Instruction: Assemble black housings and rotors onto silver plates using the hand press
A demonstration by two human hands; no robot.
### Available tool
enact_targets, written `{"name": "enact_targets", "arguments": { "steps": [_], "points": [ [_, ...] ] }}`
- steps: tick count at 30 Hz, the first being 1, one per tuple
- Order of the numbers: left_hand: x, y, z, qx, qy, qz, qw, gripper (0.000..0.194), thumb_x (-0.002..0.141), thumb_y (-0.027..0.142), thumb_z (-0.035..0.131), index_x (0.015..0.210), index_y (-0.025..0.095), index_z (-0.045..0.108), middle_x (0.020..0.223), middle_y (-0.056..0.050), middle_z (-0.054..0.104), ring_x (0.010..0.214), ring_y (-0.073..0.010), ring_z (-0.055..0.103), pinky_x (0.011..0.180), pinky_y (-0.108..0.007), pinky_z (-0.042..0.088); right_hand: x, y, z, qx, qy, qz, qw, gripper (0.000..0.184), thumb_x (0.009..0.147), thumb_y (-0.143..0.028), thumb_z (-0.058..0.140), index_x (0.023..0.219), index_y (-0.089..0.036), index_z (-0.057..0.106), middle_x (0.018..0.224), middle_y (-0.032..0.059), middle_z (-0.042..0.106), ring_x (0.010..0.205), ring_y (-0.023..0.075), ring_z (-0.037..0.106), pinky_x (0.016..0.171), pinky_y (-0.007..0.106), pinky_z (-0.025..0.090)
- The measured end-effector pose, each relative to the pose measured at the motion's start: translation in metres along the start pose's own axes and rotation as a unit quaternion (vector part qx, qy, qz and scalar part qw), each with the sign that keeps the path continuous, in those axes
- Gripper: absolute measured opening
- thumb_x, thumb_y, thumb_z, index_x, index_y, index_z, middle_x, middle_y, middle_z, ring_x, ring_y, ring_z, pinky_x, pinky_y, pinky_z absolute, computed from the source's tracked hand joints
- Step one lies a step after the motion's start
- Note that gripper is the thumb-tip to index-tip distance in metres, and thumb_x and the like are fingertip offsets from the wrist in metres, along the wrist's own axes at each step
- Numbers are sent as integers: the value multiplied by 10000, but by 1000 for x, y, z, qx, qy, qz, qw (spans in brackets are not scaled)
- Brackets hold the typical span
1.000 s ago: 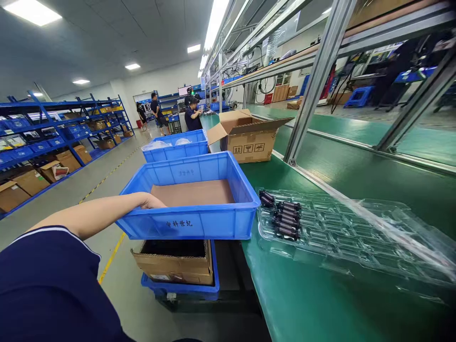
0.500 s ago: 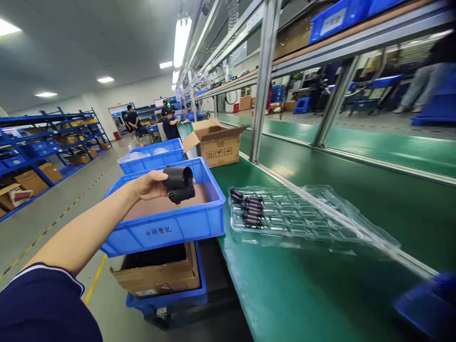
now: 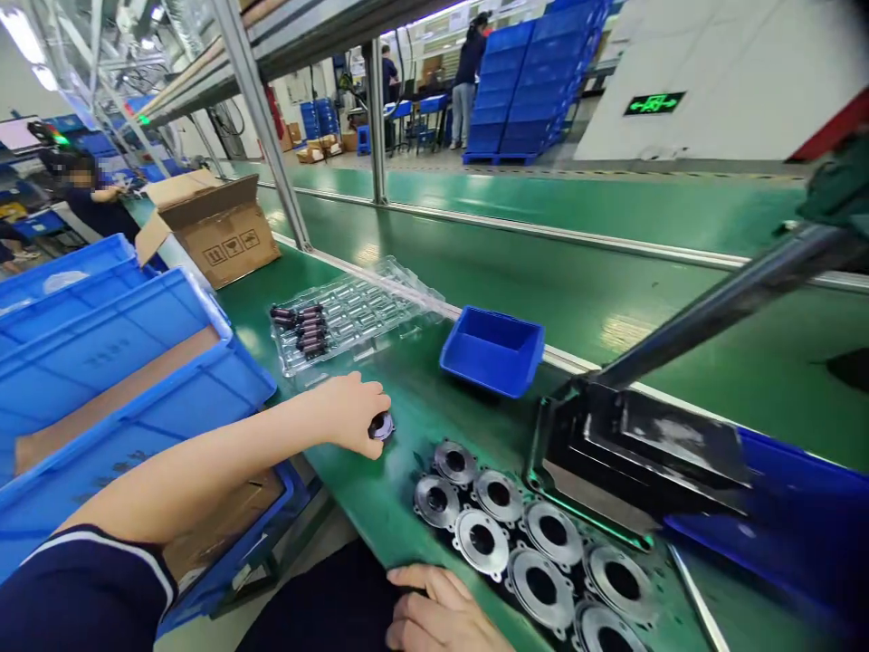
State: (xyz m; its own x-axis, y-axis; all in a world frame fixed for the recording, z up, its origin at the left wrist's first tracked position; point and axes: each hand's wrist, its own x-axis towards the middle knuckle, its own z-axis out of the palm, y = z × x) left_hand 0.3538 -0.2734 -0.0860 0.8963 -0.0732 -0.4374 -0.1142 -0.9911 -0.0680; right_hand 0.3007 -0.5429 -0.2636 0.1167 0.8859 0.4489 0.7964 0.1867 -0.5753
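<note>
My left hand is closed around a black cylindrical housing, held over the green bench near its front edge. The fingers cover most of it; a round metal-rimmed end with a dark opening shows. To its right, several similar housings stand close together, their silvery ringed flanges facing up. My right hand rests by the bench edge just in front of them, fingers curled, with no object visible in it. Beyond my left hand lies a clear plastic tray with several small dark cylindrical parts at its left end.
A small blue bin sits on the bench. At right is a black fixture with a slanted lever, and a metal rod lies nearby. Large blue crates stand left, with an open cardboard box beyond.
My view has swung right and down. My left hand has brought the black housing from above the blue crate to over the bench. My right hand and the standing housings have come into view.
</note>
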Motion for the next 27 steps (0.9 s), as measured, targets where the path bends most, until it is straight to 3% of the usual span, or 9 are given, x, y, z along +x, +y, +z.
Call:
{"name": "enact_targets", "arguments": {
  "steps": [2,6,9,12,16,19,22,25,27],
  "points": [
    [7,2,0,-9,22,1,1000,514,815,520,691,1210,191,665,1113,-116,695,1022,-361,631,769,-425,549,2,-2,0,4,-12,-2,1000,79,1029,-298,599,1010,-258,665,911,-20,711,1251,177,592,1045,273,464],
    [-1,1,6,-54,104,9,993,697,864,572,703,1427,196,536,1376,-138,633,1265,-369,574,1007,-503,523,5,-3,-1,36,-6,7,999,107,1040,-328,586,990,-255,646,907,-43,715,1242,161,574,1024,256,441],
    [-13,1,21,-61,199,5,978,787,826,566,767,1470,209,489,1528,-148,527,1476,-432,381,1191,-671,320,8,-2,-2,49,8,2,999,138,1052,-350,560,990,-257,641,872,-51,710,1230,159,572,1015,260,432],
    [-22,6,39,-62,280,23,958,613,887,416,749,1421,223,519,1537,-131,527,1547,-407,283,1244,-709,163,10,-2,-4,46,-19,9,999,118,1043,-349,581,1000,-258,641,882,-55,715,1238,163,566,1028,270,426],
    [-27,19,65,-73,360,55,928,286,988,219,621,1269,198,572,1362,-115,682,1432,-291,510,1241,-589,311,13,-4,-8,45,-36,18,998,80,1034,-330,601,1023,-261,642,896,-63,722,1236,161,570,1020,270,433],
    [-29,26,82,-101,407,64,906,206,976,217,646,1170,188,580,1301,-140,703,1255,-259,657,1108,-496,516,14,-7,-11,48,-30,24,998,92,1041,-321,585,1017,-257,647,885,-53,721,1229,165,577,1009,273,443],
    [-35,28,90,-131,403,60,904,216,973,242,650,1169,181,585,1310,-171,675,1208,-262,684,1008,-435,607,16,-9,-15,53,-24,34,998,99,1043,-298,579,1014,-246,658,888,-36,715,1233,161,575,1013,271,447],
    [-39,27,92,-142,375,50,915,135,981,211,620,1111,177,610,1370,-187,620,1251,-280,661,1016,-421,613,17,-11,-18,56,-34,37,997,101,1039,-306,586,1016,-242,662,896,-32,712,1233,158,569,1015,272,447],
    [-42,27,94,-151,390,48,907,102,972,146,605,1063,185,625,1364,-166,615,1232,-269,668,1011,-398,618,18,-12,-18,61,-26,37,997,111,1042,-316,579,1008,-241,654,887,-35,709,1226,159,570,1003,273,443]
  ]
}}
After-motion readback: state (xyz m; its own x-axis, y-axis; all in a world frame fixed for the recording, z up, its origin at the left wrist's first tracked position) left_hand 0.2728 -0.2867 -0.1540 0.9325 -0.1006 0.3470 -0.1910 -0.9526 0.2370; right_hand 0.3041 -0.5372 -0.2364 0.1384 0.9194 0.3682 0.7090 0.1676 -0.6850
